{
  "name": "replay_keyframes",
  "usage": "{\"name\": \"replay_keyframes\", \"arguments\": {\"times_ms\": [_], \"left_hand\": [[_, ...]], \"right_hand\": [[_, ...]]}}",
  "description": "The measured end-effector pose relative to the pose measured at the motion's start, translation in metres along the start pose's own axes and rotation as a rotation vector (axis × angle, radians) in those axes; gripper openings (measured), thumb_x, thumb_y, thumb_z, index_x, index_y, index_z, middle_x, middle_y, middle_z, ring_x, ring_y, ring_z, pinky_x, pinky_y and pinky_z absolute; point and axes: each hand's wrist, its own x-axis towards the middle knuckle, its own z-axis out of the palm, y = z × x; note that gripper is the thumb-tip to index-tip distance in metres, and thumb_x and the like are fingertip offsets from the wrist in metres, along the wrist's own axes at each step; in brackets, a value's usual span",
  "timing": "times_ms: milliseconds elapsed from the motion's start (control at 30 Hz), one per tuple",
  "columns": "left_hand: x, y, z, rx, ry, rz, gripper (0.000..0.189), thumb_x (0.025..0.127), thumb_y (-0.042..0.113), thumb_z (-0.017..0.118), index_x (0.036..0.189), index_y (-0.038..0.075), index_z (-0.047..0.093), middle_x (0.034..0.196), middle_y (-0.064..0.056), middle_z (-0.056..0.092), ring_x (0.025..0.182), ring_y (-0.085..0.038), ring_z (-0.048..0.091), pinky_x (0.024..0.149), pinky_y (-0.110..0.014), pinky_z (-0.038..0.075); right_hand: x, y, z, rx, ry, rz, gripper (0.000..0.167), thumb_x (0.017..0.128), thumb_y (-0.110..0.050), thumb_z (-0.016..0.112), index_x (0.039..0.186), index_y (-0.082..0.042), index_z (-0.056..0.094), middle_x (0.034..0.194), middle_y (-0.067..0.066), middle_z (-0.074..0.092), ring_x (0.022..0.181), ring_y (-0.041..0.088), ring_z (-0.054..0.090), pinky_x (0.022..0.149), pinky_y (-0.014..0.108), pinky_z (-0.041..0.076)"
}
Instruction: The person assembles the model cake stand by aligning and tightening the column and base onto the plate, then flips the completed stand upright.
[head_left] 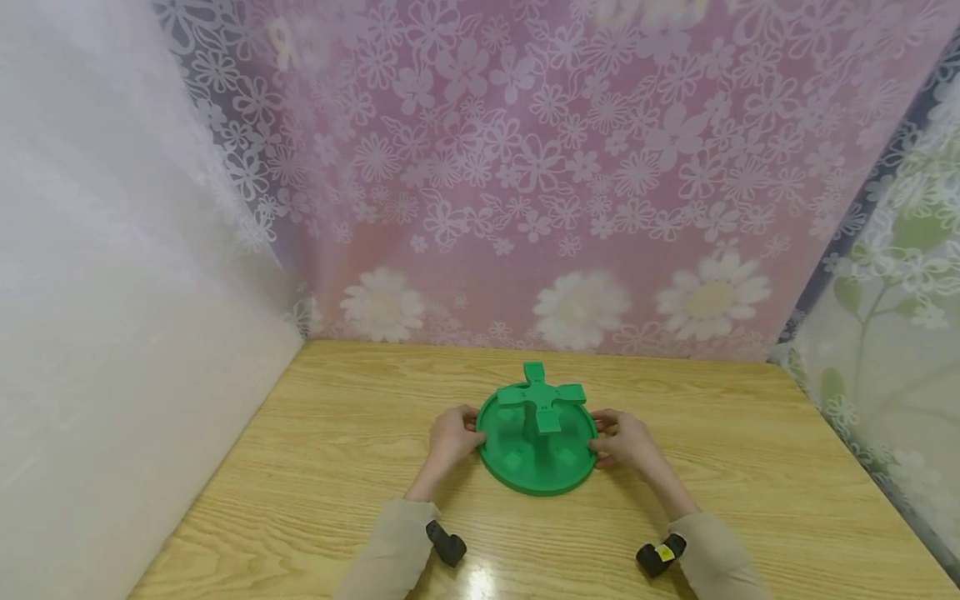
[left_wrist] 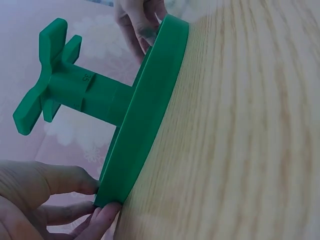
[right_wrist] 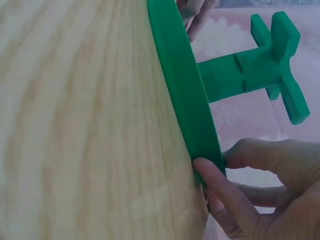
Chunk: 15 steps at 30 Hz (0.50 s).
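Observation:
A round green tray (head_left: 538, 487) with a raised rim lies on the wooden table. From its middle rises a green post (left_wrist: 95, 95) with small dark numbers on its side, topped by a four-armed green cross (head_left: 542, 397). My left hand (head_left: 452, 435) pinches the tray's left rim, thumb on the inner side and fingers against the outside. On the opposite side my right hand (head_left: 628, 440) pinches the rim between thumb and fingers. In the right wrist view, some of the right hand's fingertips (right_wrist: 205, 167) sit at the tray's lower edge, close to the tabletop.
Light wood tabletop (head_left: 337, 425) surrounds the tray. A pink floral curtain (head_left: 480, 250) hangs along the back edge, a white sheet (head_left: 135, 292) stands at the left, and a floral cloth (head_left: 885, 333) hangs at the right. Each wrist carries a small black camera (head_left: 447, 546).

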Motion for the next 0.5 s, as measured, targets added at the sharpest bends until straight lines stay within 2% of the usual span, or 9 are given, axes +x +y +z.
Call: {"name": "replay_keyframes", "arguments": {"times_ms": [100,267,500], "left_hand": [[0.0,0.002,0.001,0.039,0.025,-0.014,0.032,0.081,-0.002,0.077,0.113,-0.003,0.073,0.096,-0.013,0.074,0.085,-0.022,0.071,0.069,-0.029,0.06],[0.001,0.008,0.0,0.039,0.065,-0.006,0.033,0.081,-0.001,0.078,0.113,0.001,0.074,0.1,-0.01,0.073,0.089,-0.022,0.069,0.076,-0.036,0.059],[-0.004,0.013,0.0,0.051,0.083,0.017,0.03,0.083,0.002,0.078,0.112,0.003,0.074,0.103,-0.01,0.073,0.09,-0.024,0.07,0.075,-0.039,0.058]], "right_hand": [[-0.001,0.0,0.001,-0.029,0.011,0.002,0.053,0.084,0.013,0.069,0.134,0.016,0.05,0.115,0.03,0.055,0.083,0.025,0.066,0.062,0.04,0.065],[0.0,-0.001,0.001,-0.065,0.042,0.016,0.052,0.085,0.013,0.069,0.134,0.011,0.051,0.116,0.028,0.054,0.096,0.034,0.064,0.059,0.039,0.064],[-0.001,-0.002,0.0,-0.16,0.076,0.013,0.052,0.086,0.007,0.072,0.134,0.008,0.054,0.119,0.026,0.056,0.101,0.036,0.062,0.058,0.036,0.063]]}}
